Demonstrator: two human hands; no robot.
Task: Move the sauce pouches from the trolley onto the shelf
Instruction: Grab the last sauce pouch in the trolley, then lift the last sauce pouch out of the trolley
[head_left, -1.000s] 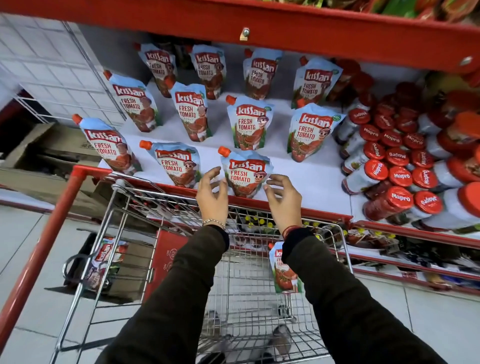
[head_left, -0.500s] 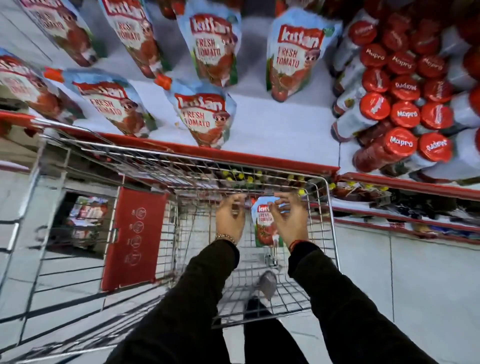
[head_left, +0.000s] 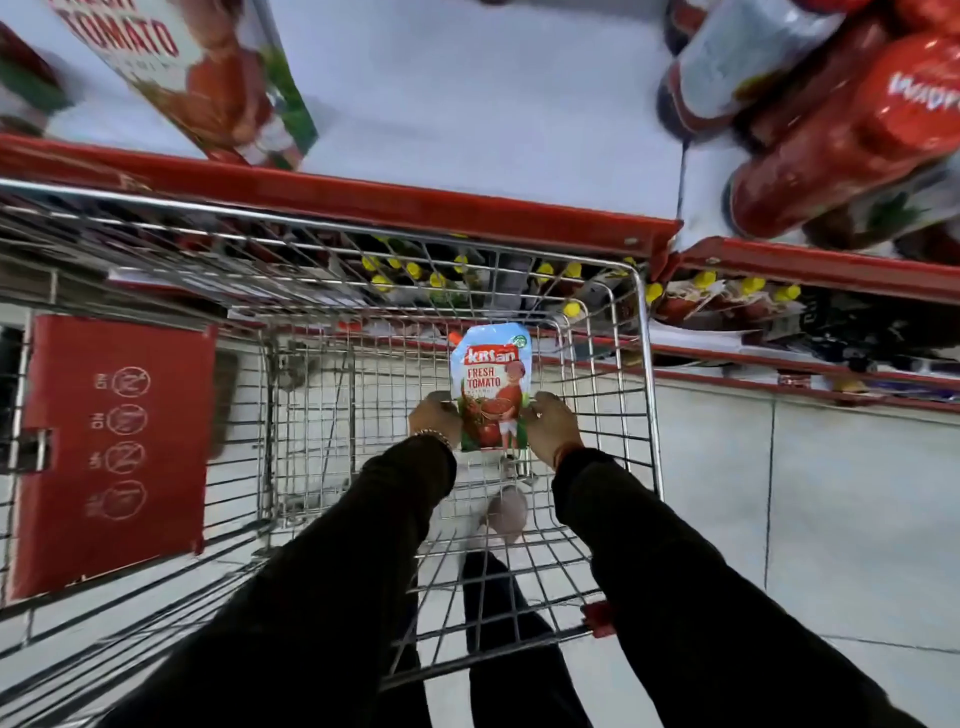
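A light-blue tomato sauce pouch (head_left: 491, 384) with an orange cap stands upright inside the wire trolley (head_left: 647, 395). My left hand (head_left: 434, 418) grips its lower left edge and my right hand (head_left: 553, 426) grips its lower right edge. Both arms reach down into the basket in dark sleeves. Above the trolley runs the white shelf (head_left: 467, 93) with its red front lip. Another sauce pouch (head_left: 208, 78) stands at the shelf's left, close to the camera and blurred.
Red-capped sauce bottles (head_left: 831, 130) crowd the right of the shelf. A red flap (head_left: 114, 447) with white icons hangs in the trolley's left part. Yellow-capped bottles (head_left: 571, 309) line a lower shelf behind the basket. My shoe (head_left: 506, 514) shows through the mesh on the tiled floor.
My view has dropped from the shelf down into the trolley. Both hands left the pouch on the shelf, reached into the basket and closed on the pouch there.
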